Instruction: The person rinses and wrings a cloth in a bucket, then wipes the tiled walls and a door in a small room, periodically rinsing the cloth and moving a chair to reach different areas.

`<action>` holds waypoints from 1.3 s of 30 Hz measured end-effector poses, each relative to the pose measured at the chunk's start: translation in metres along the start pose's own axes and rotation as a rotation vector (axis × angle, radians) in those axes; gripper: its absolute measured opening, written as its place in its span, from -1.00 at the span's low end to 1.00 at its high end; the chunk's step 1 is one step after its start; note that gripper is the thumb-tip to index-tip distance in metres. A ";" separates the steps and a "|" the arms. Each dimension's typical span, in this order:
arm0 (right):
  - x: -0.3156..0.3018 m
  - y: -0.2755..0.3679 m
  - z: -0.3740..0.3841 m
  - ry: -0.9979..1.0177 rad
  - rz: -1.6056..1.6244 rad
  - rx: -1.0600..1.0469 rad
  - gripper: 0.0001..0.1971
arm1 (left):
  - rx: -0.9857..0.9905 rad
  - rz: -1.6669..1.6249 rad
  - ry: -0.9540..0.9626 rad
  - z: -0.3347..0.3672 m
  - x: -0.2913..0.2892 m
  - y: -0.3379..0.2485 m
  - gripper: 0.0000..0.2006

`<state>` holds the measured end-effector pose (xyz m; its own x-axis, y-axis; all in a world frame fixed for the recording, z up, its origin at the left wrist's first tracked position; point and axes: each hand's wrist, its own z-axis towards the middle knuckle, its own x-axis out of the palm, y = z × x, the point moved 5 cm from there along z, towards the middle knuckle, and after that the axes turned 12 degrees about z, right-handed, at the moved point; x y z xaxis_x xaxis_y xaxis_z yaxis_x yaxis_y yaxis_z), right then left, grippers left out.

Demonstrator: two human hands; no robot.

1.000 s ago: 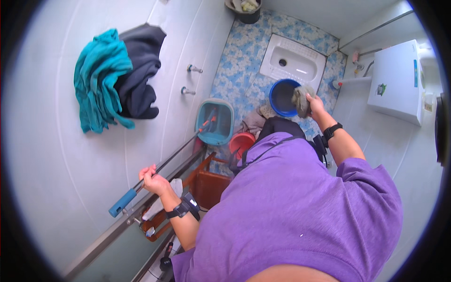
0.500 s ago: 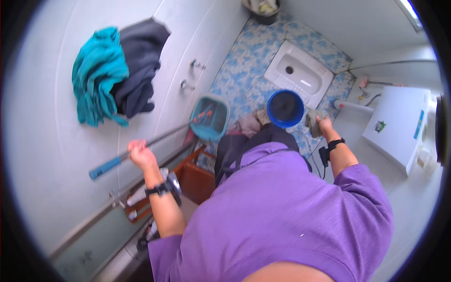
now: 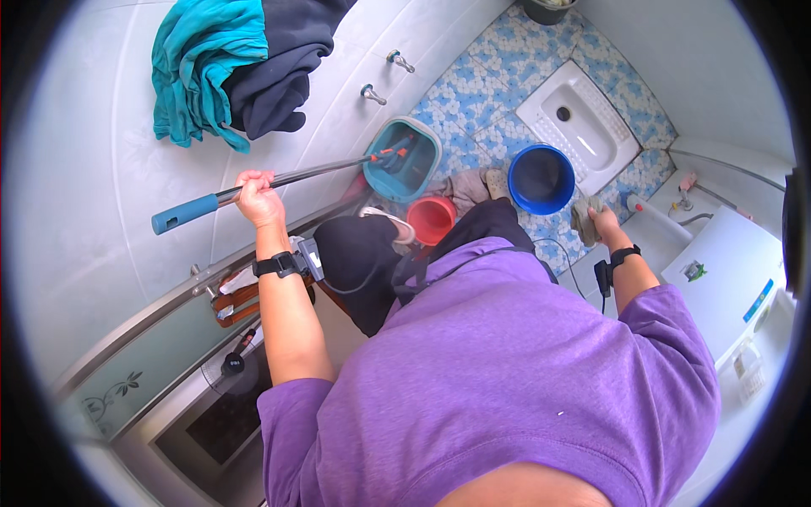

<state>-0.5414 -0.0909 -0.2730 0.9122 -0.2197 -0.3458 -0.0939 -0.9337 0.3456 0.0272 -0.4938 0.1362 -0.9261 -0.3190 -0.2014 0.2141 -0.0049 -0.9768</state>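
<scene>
My left hand [image 3: 259, 201] is closed round the metal pole of a mop [image 3: 317, 171], just below its blue grip. The pole slants right and away, and its orange-jointed lower end reaches into a teal plastic bucket [image 3: 432, 150] by the left wall; the mop head is hard to make out. Over on the right, my right hand [image 3: 605, 223] grips a crumpled grey-green cloth [image 3: 584, 221]. That cloth hangs beside a round blue bucket [image 3: 512, 186] with a dark inside.
A white squat toilet [image 3: 629, 156] is set in the blue patterned floor. A red bucket [image 3: 432, 220] and greyish cloth [image 3: 467, 189] lie near my legs. Teal and dark clothes [image 3: 207, 68] hang on the left wall, near two taps [image 3: 372, 95]. A white box-shaped appliance [image 3: 726, 270] stands right.
My view has shifted, and the red bucket and my foot now show. My left leg has moved out to the left. Both hands keep their hold on the mop and the cloth.
</scene>
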 end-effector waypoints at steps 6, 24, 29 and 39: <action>0.003 0.051 -0.050 0.020 0.091 0.025 -0.56 | 0.017 0.011 -0.012 -0.022 0.000 0.004 -0.89; -0.037 -0.046 -0.098 -0.146 0.265 0.207 -0.55 | 0.032 -0.019 -0.003 0.026 -0.004 0.011 -0.90; -0.042 -0.016 -0.125 -0.116 0.270 0.196 -0.56 | 0.092 -0.048 0.167 -0.023 0.057 -0.013 -0.91; -0.057 -0.016 -0.085 -0.091 0.302 0.008 -0.62 | 0.222 -0.039 0.371 -0.055 0.114 -0.028 -0.93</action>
<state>-0.5576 -0.0395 -0.1845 0.8032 -0.5114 -0.3055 -0.3584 -0.8245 0.4380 -0.1019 -0.4779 0.1365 -0.9751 0.0472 -0.2166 0.2008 -0.2266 -0.9531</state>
